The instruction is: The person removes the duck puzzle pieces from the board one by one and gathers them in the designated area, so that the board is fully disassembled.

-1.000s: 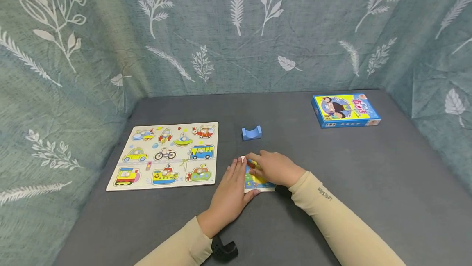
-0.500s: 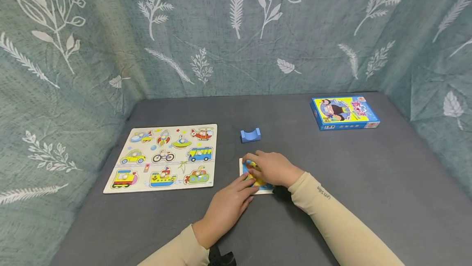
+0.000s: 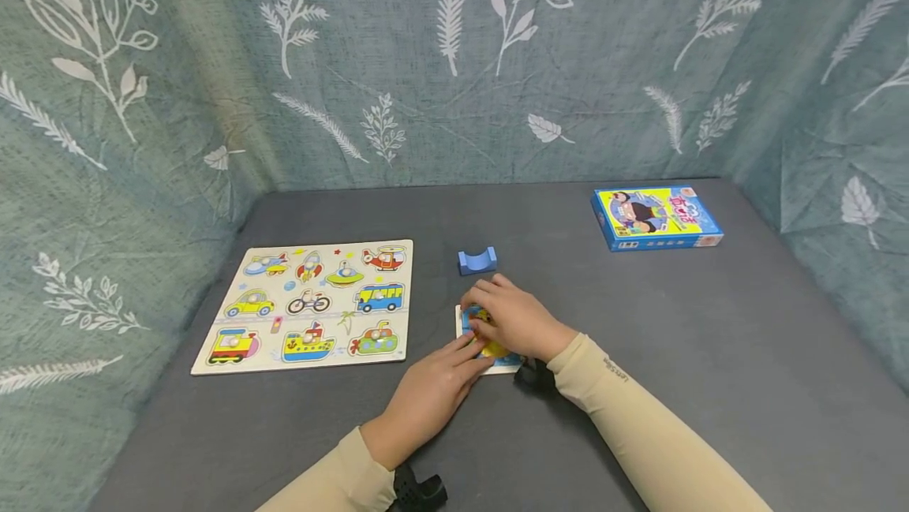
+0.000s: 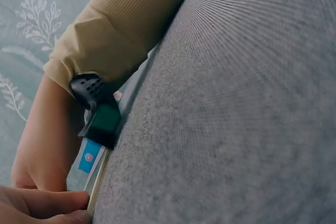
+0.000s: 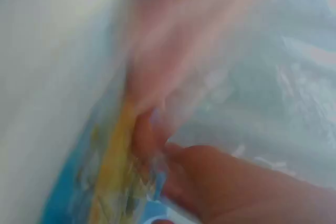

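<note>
A small picture puzzle board (image 3: 503, 368) with a cream rim and a blue and yellow scene lies on the grey table, partly covered by both hands. My left hand (image 3: 429, 387) rests its outstretched fingers on the board's lower left part. In the left wrist view, left fingers (image 4: 50, 203) sit right at the board's thin edge (image 4: 98, 179). My right hand (image 3: 517, 319) is over the board's upper right, its fingers curled down. The blurred right wrist view has thumb and forefinger pinching a small bluish puzzle piece (image 5: 159, 183), mostly hidden, against the picture.
To the left lies a wooden vehicle peg puzzle (image 3: 305, 315). A blue block with a curved hollow (image 3: 477, 262) stands just beyond my right hand. At the back right is a blue and yellow box (image 3: 656, 216). A leaf-patterned curtain (image 3: 419, 62) hangs behind the table.
My left hand has slid from the board's left edge down and right onto its lower part, uncovering the upper left corner. My right hand stays over the board, moving slightly.
</note>
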`<state>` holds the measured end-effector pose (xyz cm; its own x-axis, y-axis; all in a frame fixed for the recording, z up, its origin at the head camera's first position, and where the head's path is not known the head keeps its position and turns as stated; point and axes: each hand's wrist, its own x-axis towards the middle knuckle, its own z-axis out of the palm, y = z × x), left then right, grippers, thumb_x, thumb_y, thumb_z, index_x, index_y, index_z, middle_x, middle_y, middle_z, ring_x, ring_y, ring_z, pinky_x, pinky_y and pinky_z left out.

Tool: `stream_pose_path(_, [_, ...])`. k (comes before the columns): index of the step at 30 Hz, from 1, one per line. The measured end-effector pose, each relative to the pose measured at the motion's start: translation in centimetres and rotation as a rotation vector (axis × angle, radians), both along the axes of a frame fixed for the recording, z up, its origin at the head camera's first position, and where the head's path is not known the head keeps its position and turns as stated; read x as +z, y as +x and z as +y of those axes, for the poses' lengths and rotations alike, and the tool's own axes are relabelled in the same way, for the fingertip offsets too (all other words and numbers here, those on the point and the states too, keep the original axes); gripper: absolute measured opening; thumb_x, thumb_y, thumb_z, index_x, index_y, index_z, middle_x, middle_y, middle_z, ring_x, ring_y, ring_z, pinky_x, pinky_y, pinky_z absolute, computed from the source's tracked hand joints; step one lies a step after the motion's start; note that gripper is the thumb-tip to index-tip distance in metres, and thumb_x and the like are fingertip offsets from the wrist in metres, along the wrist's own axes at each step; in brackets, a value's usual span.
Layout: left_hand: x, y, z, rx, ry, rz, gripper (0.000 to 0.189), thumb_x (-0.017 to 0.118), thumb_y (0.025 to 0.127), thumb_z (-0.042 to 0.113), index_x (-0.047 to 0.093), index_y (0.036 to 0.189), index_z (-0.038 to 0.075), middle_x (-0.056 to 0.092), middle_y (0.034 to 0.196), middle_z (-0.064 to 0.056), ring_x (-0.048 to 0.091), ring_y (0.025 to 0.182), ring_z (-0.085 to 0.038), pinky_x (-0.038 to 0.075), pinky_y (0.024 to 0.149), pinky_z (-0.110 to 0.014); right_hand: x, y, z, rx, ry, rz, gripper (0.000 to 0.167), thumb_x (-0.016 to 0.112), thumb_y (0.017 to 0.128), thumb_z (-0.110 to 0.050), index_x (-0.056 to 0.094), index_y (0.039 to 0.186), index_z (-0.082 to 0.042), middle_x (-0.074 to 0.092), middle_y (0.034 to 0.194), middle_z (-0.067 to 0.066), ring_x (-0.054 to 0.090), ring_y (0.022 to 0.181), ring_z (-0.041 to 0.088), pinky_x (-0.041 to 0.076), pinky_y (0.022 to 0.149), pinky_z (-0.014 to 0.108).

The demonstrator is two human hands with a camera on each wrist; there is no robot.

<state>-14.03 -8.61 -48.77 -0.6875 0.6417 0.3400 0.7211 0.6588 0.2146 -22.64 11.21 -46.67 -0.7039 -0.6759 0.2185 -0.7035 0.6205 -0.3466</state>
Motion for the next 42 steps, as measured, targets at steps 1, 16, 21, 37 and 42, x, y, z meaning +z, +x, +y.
stream_pose_path(1, [0.0, 0.0, 0.0, -0.001, -0.007, 0.004, 0.031, 0.076, 0.097, 0.011, 0.076, 0.128, 0.014, 0.065, 0.142, -0.007, 0.056, 0.138, -0.027, 0.05, 0.106, -0.038, -0.1, -0.1, 0.0, 0.01, -0.017, 0.012, 0.015, 0.075, 0.1, -0.018, 0.07, 0.114, -0.016, 0.065, 0.109, -0.003, 0.05, 0.093, 0.017, 0.051, 0.079, 0.033])
stream_pose_path(16, [0.2, -0.1, 0.5, 0.002, -0.048, -0.037, 0.036, 0.075, 0.098, 0.01, 0.073, 0.134, 0.015, 0.061, 0.148, -0.006, 0.051, 0.142, -0.027, 0.046, 0.111, -0.039, 2.5, -2.1, 5.3, -0.145, -0.386, -0.412, 0.019, 0.075, 0.098, -0.01, 0.077, 0.116, -0.005, 0.074, 0.101, 0.003, 0.069, 0.086, 0.016, 0.057, 0.079, 0.037])
stream_pose_path(21, [0.2, 0.1, 0.3, 0.015, -0.05, -0.033, 0.037, 0.076, 0.098, 0.009, 0.072, 0.134, 0.015, 0.061, 0.149, -0.005, 0.051, 0.142, -0.026, 0.047, 0.11, -0.039, 2.4, -3.8, 10.5, -0.314, -0.348, -0.482, 0.019, 0.077, 0.096, -0.004, 0.075, 0.114, 0.001, 0.073, 0.091, 0.007, 0.073, 0.081, 0.021, 0.058, 0.08, 0.039])
stream_pose_path(37, [0.4, 0.3, -0.3, 0.034, -0.055, -0.063, 0.04, 0.078, 0.095, 0.009, 0.072, 0.134, 0.016, 0.06, 0.15, -0.004, 0.05, 0.143, -0.026, 0.048, 0.109, -0.042, 1.1, -4.0, 8.5, -0.339, -0.244, -0.214, 0.011, 0.075, 0.099, -0.008, 0.081, 0.107, -0.004, 0.059, 0.091, 0.005, 0.053, 0.076, 0.018, 0.046, 0.068, 0.034])
stream_pose_path(42, [0.4, 0.1, 0.0, 0.027, -0.037, -0.052, 0.036, 0.077, 0.097, 0.012, 0.074, 0.132, 0.018, 0.062, 0.147, -0.003, 0.052, 0.141, -0.025, 0.049, 0.107, -0.045, 0.8, -2.7, 4.9, -0.017, -0.199, -0.27, 0.018, 0.069, 0.104, -0.015, 0.079, 0.118, -0.011, 0.071, 0.102, -0.001, 0.062, 0.082, 0.014, 0.053, 0.074, 0.034])
